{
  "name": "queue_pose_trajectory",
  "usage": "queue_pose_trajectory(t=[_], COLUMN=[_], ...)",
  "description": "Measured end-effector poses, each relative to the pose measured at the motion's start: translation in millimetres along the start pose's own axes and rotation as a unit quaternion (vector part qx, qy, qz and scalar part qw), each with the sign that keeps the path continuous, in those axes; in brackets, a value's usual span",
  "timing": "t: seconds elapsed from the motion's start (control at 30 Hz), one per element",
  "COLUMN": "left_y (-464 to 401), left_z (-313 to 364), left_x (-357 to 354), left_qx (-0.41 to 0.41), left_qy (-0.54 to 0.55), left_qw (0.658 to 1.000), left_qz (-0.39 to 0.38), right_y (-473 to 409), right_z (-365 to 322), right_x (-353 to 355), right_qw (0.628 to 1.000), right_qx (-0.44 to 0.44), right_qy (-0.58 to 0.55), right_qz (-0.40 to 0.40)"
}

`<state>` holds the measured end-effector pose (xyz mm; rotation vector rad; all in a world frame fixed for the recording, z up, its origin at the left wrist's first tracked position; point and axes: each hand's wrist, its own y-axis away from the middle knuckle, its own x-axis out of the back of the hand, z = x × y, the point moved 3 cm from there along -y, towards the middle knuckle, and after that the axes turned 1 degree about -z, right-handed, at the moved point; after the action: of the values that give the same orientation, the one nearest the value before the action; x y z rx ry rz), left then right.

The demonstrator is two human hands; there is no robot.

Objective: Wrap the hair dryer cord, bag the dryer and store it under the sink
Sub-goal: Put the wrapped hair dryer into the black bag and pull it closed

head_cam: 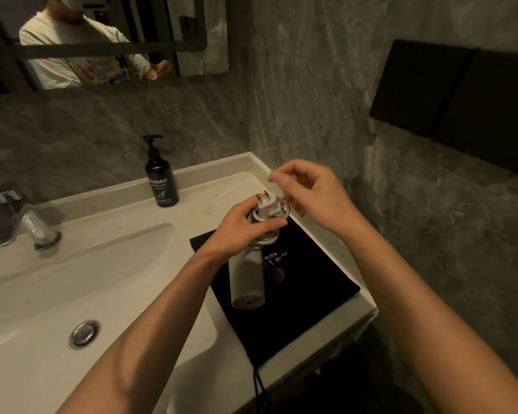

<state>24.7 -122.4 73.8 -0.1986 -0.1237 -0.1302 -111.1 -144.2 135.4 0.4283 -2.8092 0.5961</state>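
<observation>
Above the pale counter (126,210), your left hand (241,231) clamps the small white plastic hair dryer (247,279) and its coiled white cord (266,218) over the flat black drawstring bag (296,297); your right hand (308,195), fingers loosely apart, hovers beside the plug. Loosen that grip and the coils may spring free.
</observation>
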Motion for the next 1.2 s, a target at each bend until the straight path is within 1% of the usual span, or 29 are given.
queue_pose_trajectory(t=[0.03, 0.07, 0.1, 0.17, 0.2, 0.23, 0.3, 0.37, 0.47, 0.57, 0.67, 0.77, 0.8, 0.87, 0.93, 0.97, 1.07, 1.13, 1.2], left_y=[-0.3, -0.4, -0.5, -1.7, -3.1, -4.2, -6.7, -5.9, 2.8, 13.9, 22.8, 27.3, 28.7, 30.0, 30.9, 29.2, 28.5, 30.5, 33.7], left_z=[-0.9, -1.7, -1.6, -1.2, -2.2, -3.6, -9.2, -17.7, -32.7, -48.3, -60.9, -71.2, -73.8, -76.5, -73.1, -75.3, -73.1, -69.3, -64.2], left_x=[0.2, 0.1, -0.1, -1.5, -2.8, -3.9, -3.8, -0.5, 11.3, 28.4, 35.8, 35.8, 33.3, 26.5, 20.3, 19.8, 19.7, 19.3, 14.8], left_qx=[-0.001, -0.002, -0.005, -0.016, -0.018, -0.017, -0.003, 0.017, 0.047, 0.082, 0.136, 0.208, 0.230, 0.260, 0.269, 0.268, 0.235, 0.205, 0.181], left_qy=[-0.002, -0.002, -0.001, 0.000, 0.002, 0.002, -0.009, -0.033, -0.070, -0.094, -0.056, 0.004, 0.023, 0.060, 0.097, 0.098, 0.036, -0.048, -0.130], left_qw=[1.000, 1.000, 1.000, 1.000, 1.000, 1.000, 1.000, 0.999, 0.996, 0.992, 0.988, 0.970, 0.964, 0.959, 0.955, 0.955, 0.968, 0.976, 0.974], left_qz=[0.002, 0.003, 0.002, -0.004, -0.007, -0.008, 0.001, -0.003, -0.033, -0.008, 0.053, 0.128, 0.130, 0.098, 0.081, 0.079, 0.077, 0.058, 0.030], right_y=[-1.0, -1.3, -0.4, 4.7, 6.2, 6.3, 4.6, 5.1, 12.3, 21.9, 33.0, 49.3, 55.3, 67.3, 78.6, 84.8, 103.4, 115.1, 125.3], right_z=[4.5, 10.3, 15.7, 23.3, 26.3, 29.2, 33.0, 35.9, 37.7, 39.3, 36.9, 29.5, 26.7, 21.2, 19.3, 20.3, 22.3, 23.8, 30.2], right_x=[2.8, 4.3, 3.3, -5.4, -10.9, -15.9, -20.3, -19.0, -12.0, -6.9, -6.2, -6.7, -6.6, -6.8, -6.4, -4.8, 4.8, 10.0, 12.1], right_qw=[0.999, 0.993, 0.983, 0.947, 0.929, 0.916, 0.904, 0.904, 0.907, 0.916, 0.925, 0.936, 0.937, 0.936, 0.932, 0.932, 0.940, 0.952, 0.955], right_qx=[-0.041, -0.101, -0.174, -0.306, -0.345, -0.369, -0.391, -0.393, -0.392, -0.381, -0.354, -0.311, -0.295, -0.263, -0.245, -0.245, -0.273, -0.291, -0.279], right_qy=[0.010, 0.031, 0.055, 0.069, 0.050, 0.022, -0.031, -0.059, -0.084, -0.103, -0.126, -0.165, -0.185, -0.235, -0.267, -0.267, -0.204, -0.076, 0.072], right_qz=[0.031, 0.046, 0.030, -0.069, -0.121, -0.156, -0.171, -0.159, -0.127, -0.078, -0.049, -0.016, -0.004, 0.009, 0.012, 0.012, -0.020, -0.053, -0.066])
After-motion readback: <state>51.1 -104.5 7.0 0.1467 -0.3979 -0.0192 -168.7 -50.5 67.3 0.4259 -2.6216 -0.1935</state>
